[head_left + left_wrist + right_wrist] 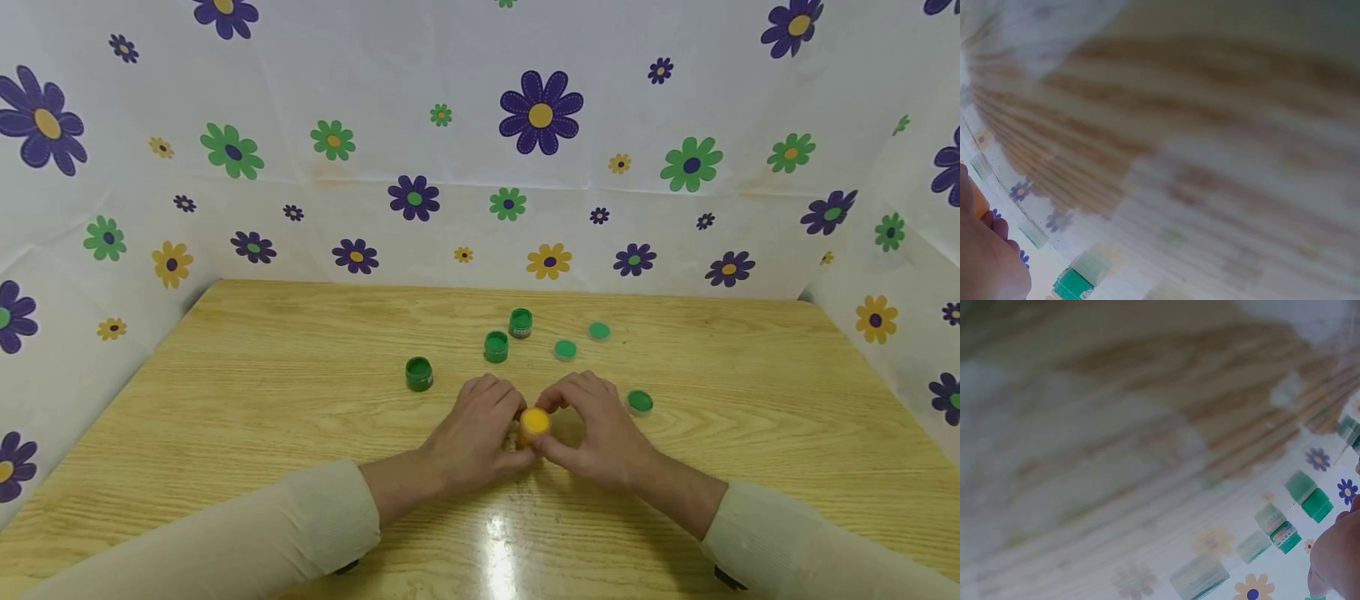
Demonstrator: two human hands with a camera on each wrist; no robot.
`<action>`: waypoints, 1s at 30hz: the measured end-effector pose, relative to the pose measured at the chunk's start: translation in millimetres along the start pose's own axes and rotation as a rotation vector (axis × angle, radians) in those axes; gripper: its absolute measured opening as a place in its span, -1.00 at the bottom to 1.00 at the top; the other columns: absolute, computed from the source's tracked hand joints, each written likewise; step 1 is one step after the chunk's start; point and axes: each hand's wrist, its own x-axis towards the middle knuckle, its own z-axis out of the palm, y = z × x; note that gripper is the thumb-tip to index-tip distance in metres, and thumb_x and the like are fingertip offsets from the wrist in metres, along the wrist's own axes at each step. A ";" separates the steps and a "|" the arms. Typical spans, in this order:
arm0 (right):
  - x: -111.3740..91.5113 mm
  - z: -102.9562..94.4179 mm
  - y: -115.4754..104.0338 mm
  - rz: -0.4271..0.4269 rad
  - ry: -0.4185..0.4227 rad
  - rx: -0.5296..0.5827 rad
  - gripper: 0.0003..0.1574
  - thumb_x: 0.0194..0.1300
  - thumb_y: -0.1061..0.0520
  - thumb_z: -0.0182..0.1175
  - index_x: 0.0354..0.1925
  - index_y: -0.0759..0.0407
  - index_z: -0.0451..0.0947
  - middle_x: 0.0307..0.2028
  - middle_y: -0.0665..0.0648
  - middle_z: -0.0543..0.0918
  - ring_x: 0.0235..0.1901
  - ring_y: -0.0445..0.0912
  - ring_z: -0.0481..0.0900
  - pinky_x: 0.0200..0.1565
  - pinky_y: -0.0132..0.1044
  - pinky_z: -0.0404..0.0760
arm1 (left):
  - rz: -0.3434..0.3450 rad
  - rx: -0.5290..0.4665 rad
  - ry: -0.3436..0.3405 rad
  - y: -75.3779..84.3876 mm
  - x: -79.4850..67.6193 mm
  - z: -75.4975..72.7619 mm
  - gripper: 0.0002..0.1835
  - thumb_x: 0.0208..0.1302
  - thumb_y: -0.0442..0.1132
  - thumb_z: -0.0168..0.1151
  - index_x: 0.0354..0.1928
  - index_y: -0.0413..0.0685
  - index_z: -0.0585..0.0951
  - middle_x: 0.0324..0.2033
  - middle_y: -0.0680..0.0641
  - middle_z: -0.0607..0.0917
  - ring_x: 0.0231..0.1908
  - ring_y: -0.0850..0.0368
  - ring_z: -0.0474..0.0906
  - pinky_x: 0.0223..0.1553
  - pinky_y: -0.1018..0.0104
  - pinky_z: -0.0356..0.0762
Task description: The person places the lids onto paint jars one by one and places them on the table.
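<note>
Both hands hold a small yellow paint jar just above the front-middle of the table in the head view. My left hand grips it from the left side, its thumb low at the front. From the other side my right hand pinches it near the top between thumb and forefinger. The left wrist view catches the left hand at its lower left edge. At the right wrist view's right edge is the right hand. Fingers hide part of the jar's side.
Three uncapped green paint jars, a left one, a middle one and a rear one, stand beyond the hands. Green lids lie to their right: a near lid, a middle lid and a far lid. Flowered cloth surrounds the wooden table.
</note>
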 end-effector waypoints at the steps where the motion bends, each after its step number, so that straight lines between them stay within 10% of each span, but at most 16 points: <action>1: 0.0 -0.1 0.0 0.004 0.000 -0.001 -0.69 0.15 -0.04 0.40 -0.18 -0.02 0.56 -0.22 -0.11 0.58 -0.14 -0.15 0.44 0.09 0.04 0.33 | 0.001 0.003 0.001 0.0 0.0 0.0 -0.67 0.14 0.02 0.41 -0.25 -0.03 0.56 -0.30 0.09 0.56 -0.17 0.14 0.39 0.13 0.12 0.36; 30: 0.3 -1.6 -1.1 -0.012 0.004 -0.009 -0.54 0.14 0.03 0.41 0.02 0.06 0.61 -0.20 -0.08 0.62 -0.14 -0.11 0.47 0.07 0.04 0.35 | -0.007 -0.035 0.002 -0.6 0.2 -1.2 -0.68 0.18 0.05 0.39 -0.29 -0.01 0.55 -0.32 0.09 0.55 -0.22 0.16 0.36 0.09 0.17 0.33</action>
